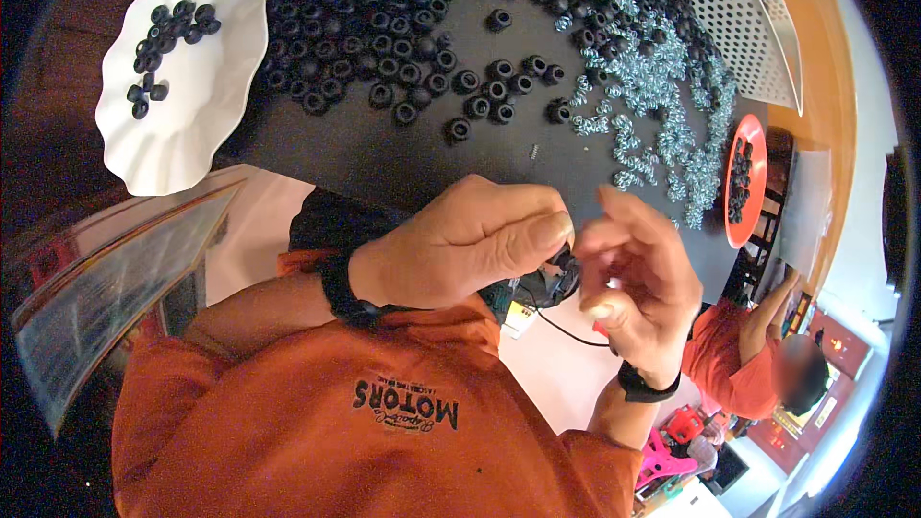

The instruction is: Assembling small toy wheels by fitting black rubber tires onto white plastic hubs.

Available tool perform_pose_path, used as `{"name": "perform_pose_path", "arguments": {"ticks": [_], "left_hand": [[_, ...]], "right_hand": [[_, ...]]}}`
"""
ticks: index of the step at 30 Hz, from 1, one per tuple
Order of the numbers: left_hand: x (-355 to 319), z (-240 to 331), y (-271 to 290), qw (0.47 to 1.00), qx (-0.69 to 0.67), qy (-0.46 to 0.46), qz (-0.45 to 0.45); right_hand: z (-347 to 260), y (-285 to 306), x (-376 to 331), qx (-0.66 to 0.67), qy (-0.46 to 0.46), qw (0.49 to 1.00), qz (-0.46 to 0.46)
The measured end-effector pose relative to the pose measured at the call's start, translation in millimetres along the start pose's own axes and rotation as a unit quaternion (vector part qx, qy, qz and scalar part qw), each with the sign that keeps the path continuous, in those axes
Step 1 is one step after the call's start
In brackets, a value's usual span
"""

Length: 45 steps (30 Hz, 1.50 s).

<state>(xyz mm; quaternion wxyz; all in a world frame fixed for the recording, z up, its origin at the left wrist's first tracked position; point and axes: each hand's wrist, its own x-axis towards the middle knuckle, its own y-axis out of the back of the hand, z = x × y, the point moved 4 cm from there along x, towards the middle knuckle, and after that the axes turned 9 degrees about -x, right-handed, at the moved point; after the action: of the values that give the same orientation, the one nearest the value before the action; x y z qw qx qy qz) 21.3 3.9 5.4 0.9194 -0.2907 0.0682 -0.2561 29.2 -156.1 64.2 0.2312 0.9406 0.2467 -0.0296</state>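
My left hand (470, 240) is closed in front of the table's near edge, thumb pressed against the curled fingers. A small black piece (563, 254) shows just under its thumb tip, mostly hidden by the fingers. Close beside it, my right hand (641, 278) has its thumb and curved fingers apart, slightly blurred, with nothing clearly seen between them. Beyond the hands, many black hollow barrel-shaped pieces (497, 89) lie on the dark table (384, 158). A heap of small silvery coil springs (662, 101) spreads to their right, and one loose spring (534, 151) lies nearer me.
A white wavy-edged dish (206, 115) with several black pieces stands at the left. On the right edge sits a red-orange plate (734, 223) holding black pieces. A perforated metal tray (715, 19) is at the far right. Another person (734, 360) is off to the right.
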Motion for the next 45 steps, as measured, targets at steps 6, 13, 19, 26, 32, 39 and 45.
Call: {"name": "perform_pose_path", "arguments": {"ticks": [6, 13, 19, 26, 32, 39, 45], "left_hand": [[0, -6, -4, 0.999, -0.041, -0.018, 0.011], [0, -2, -4, 0.999, 0.032, -0.022, 0.002], [-1, 1, -3, 0.998, 0.054, -0.035, 0.006], [0, -2, -8, 0.996, -0.089, -0.010, -0.014], [0, -11, -9, 0.983, -0.182, 0.012, -0.020], [2, -9, -6, 0.984, -0.163, 0.042, -0.049], [1, -9, -2, 0.986, -0.142, 0.034, -0.078]], "right_hand": [[-29, -10, -4, -0.230, 0.200, 0.949, 0.079], [-33, -21, -8, -0.388, 0.234, 0.884, 0.113], [-35, -23, -11, -0.413, 0.220, 0.877, 0.114], [-34, -22, 0, -0.315, 0.192, 0.925, 0.090], [-33, -23, -2, -0.222, 0.159, 0.959, 0.081], [-20, -18, 3, -0.091, 0.141, 0.985, 0.048], [-22, -22, 9, -0.073, 0.145, 0.986, 0.029]]}}
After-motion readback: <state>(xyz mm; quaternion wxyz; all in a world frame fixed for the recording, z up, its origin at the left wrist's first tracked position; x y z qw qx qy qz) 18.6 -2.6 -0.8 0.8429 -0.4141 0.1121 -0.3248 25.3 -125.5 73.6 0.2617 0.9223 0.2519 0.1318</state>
